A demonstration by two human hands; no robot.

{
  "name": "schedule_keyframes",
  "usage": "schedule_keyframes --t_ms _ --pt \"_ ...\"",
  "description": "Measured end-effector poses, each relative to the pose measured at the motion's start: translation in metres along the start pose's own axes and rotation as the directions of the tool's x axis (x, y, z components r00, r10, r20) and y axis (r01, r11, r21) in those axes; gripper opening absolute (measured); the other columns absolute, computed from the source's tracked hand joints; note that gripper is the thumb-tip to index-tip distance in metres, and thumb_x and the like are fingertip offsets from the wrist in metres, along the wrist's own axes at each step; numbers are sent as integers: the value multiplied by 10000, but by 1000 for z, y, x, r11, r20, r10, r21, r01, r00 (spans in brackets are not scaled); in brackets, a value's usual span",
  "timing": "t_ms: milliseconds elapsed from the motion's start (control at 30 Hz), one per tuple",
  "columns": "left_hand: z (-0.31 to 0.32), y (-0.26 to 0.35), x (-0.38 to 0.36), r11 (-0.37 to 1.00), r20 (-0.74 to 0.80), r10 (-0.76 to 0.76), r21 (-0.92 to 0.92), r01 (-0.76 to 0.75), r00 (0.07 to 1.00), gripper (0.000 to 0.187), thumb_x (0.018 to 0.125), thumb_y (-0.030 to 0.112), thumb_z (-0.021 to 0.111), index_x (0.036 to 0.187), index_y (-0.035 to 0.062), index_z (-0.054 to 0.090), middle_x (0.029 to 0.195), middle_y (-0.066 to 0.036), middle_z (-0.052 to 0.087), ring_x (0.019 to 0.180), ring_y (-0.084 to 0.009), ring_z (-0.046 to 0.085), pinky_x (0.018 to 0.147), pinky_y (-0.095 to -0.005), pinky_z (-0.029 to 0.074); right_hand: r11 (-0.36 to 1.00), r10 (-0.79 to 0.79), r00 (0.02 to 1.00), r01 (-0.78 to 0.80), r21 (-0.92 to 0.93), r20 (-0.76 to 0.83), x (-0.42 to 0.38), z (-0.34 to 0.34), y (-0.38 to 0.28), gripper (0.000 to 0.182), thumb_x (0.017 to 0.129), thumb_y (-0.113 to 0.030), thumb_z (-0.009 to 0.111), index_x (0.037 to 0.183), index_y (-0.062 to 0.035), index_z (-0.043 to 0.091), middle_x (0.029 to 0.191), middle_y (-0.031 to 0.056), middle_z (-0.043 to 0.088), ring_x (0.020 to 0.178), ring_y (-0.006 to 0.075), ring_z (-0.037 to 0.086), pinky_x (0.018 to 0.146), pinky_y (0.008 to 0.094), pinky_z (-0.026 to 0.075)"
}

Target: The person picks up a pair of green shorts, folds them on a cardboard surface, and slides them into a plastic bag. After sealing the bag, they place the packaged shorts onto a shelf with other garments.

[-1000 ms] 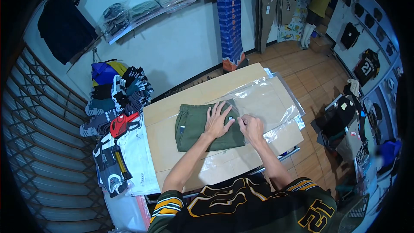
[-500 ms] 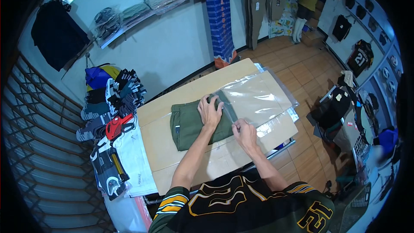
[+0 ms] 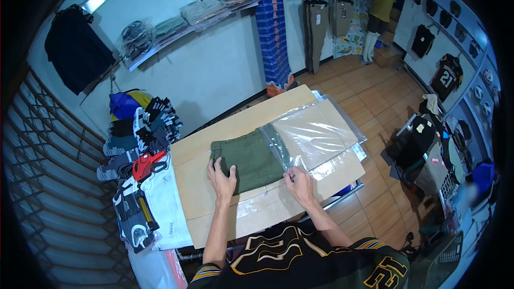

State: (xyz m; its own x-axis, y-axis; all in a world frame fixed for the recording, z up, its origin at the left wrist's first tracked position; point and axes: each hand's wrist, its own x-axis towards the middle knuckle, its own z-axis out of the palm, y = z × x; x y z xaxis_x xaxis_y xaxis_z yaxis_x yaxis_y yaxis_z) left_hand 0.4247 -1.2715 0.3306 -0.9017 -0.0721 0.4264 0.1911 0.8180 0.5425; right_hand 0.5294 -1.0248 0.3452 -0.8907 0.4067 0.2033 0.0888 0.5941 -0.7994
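A folded olive-green garment (image 3: 249,159), perhaps trousers, lies flat on the cardboard sheet (image 3: 193,203). Its right end is inside the mouth of a clear plastic bag (image 3: 316,134), which stretches to the right. My left hand (image 3: 222,181) rests at the garment's lower left edge, thumb on the cloth and fingers apart. At the bag's near mouth corner, my right hand (image 3: 300,186) pinches the plastic, beside the garment's lower right corner.
Left of the cardboard are a pile of socks (image 3: 158,120), a red tool-like item (image 3: 144,166) and packed white goods (image 3: 166,203). A blue pillar (image 3: 274,37) rises behind. Clothes lie heaped on a rack (image 3: 423,139) at right, beyond the tiled floor (image 3: 375,182).
My left hand has moved from the bag's mouth to the garment's lower left edge. My right hand has shifted slightly down and left, still pinching the bag. The camera view has tilted a little.
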Motion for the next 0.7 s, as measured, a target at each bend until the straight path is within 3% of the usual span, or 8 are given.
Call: schedule_keyframes --t_ms 100,367,433,500,533,567,633,700 --pt "-2 -10 -16 985 70 -106 -128 115 992 557 857 217 736 1333 -13 559 1453 -315 425 1358 -467 407 1150 -499 326 1000 6 999 -7 7 41 -1 3 0 146 847 -155 724 873 -19 678 767 162 691 704 361 684 626 452 521" --pt "10 27 -31 953 159 -146 -242 182 976 502 888 221 718 1308 -25 594 1490 -330 397 1380 -454 413 1148 -469 352 995 5 995 -15 97 103 2 -6 -4 155 855 -163 723 862 -16 674 763 153 679 667 317 670 610 418 514" --pt "18 35 -33 957 189 -118 -242 163 975 466 899 200 690 1305 -11 601 1500 -315 401 1378 -444 427 1130 -463 378 991 -41 998 34 131 47 3 -11 1 148 847 -122 744 854 9 676 676 118 667 571 181 633 542 332 490" --pt "17 54 -30 911 347 31 -395 116 937 442 910 165 648 1313 -7 592 1517 -279 401 1382 -407 445 1119 -451 409 988 8 998 -17 151 62 7 -22 6 149 851 -142 737 863 -3 683 723 128 682 610 213 654 571 346 507" --pt "16 63 -30 847 471 26 -479 231 882 478 889 48 620 1359 -4 546 1520 -235 415 1397 -356 444 1140 -432 410 983 57 995 -71 172 84 8 -28 10 152 855 -162 729 873 -15 691 770 137 697 648 246 674 601 360 523" --pt "22 69 -27 845 478 30 -481 233 878 478 889 48 620 1359 -4 546 1520 -235 415 1397 -356 444 1140 -432 410 983 65 995 -77 167 80 10 -33 16 152 855 -162 729 873 -15 691 770 137 697 648 246 674 601 360 523" --pt "34 79 -24 800 523 216 -579 157 825 583 845 -59 641 1406 2 491 1510 -215 425 1419 -331 415 1181 -426 365 975 99 995 -101 200 18 14 -45 30 158 856 -157 728 866 -4 693 738 130 693 629 221 670 599 348 522" --pt "62 81 -22 783 509 234 -604 150 828 656 804 -105 687 1415 -10 467 1487 -200 452 1386 -320 460 1176 -425 377 974 119 993 -114 195 -15 18 -64 41 163 858 -156 728 862 4 692 717 127 687 614 211 662 593 341 518"
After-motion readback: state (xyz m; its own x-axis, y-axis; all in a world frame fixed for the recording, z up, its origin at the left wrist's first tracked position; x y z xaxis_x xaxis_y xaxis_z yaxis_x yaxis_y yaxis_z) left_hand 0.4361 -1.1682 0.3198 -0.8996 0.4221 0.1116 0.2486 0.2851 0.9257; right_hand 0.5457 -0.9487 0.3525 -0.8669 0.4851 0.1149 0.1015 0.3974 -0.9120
